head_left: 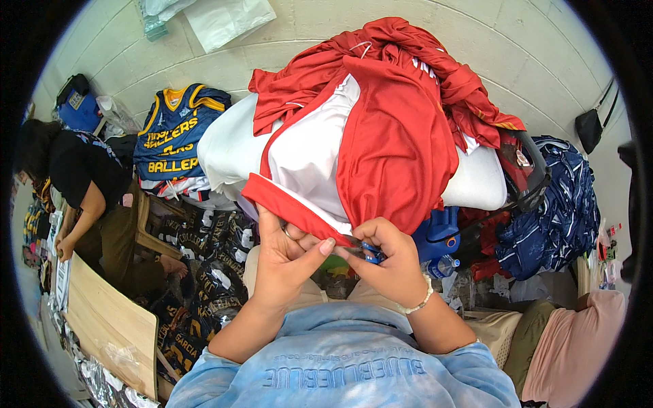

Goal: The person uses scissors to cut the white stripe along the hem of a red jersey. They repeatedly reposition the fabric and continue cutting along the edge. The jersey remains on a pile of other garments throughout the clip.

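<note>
A red and white garment [388, 143] lies heaped over a white padded board [483, 187] in front of me. My left hand [289, 255] pinches the red hem [286, 207] at the garment's near edge, with thumb and fingertips together. Beside it, my right hand [384, 268] grips small blue-handled thread snips [373, 253] at that hem. The blades are partly hidden by fingers and fabric, so I cannot tell whether they touch the cloth. More red clothing [415, 44] is bunched at the back of the board.
A co-worker [88, 177] in black sits left, by a wooden board [109, 326]. Navy-yellow jerseys [166, 143] and packaged clothes [211, 285] are piled left. Right are patterned navy clothes [544, 211], a blue jug [435, 231] and another person in pink [564, 340]. A pale block wall [306, 27] stands behind.
</note>
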### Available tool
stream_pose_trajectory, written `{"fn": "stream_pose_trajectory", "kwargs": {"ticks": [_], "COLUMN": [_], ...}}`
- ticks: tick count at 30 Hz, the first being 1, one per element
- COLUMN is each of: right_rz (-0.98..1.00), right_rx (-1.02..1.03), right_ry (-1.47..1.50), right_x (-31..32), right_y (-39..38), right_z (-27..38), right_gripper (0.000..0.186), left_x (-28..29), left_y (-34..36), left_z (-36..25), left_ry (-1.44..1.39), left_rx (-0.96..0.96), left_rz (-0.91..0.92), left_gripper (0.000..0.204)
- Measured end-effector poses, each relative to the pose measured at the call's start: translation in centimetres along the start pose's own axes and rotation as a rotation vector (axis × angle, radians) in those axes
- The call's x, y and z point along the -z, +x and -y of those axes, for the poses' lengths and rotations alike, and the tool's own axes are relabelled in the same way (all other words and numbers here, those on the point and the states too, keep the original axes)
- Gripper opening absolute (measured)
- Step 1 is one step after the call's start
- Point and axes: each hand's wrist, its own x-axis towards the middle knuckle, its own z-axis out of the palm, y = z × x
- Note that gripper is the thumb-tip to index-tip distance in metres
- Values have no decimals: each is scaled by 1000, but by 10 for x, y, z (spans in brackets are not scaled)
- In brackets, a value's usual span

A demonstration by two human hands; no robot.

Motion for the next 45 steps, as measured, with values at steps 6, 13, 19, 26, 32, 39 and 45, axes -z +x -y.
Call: {"fn": "stream_pose_trajectory", "kwargs": {"ticks": [6, 13, 19, 26, 32, 39, 45], "right_rz": [-5, -103, -31, 51, -124, -36, -55], "right_rx": [131, 122, 81, 191, 149, 309, 331], "right_ry": [-96, 92, -80, -152, 122, -80, -124], "right_x": [7, 7, 13, 9, 6, 12, 12], "right_y": [-5, -8, -8, -4, -1, 5, 5], "right_z": [3, 6, 16, 12, 14, 13, 14], "right_gripper": [26, 35, 33, 29, 30, 36, 36], "left_x": [4, 4, 1, 2, 5, 2, 1], "left_y": [5, 2, 0, 3, 0, 4, 1], "left_z": [-2, -3, -4, -8, -11, -9, -7], "left_ry": [-4, -41, -4, -59, 50, 34, -5], "left_rx": [-72, -43, -75, -116, -107, -131, -86], "left_rz": [-136, -50, 9, -65, 33, 63, 35], "left_gripper": [91, 98, 97, 96, 97, 99, 100]}}
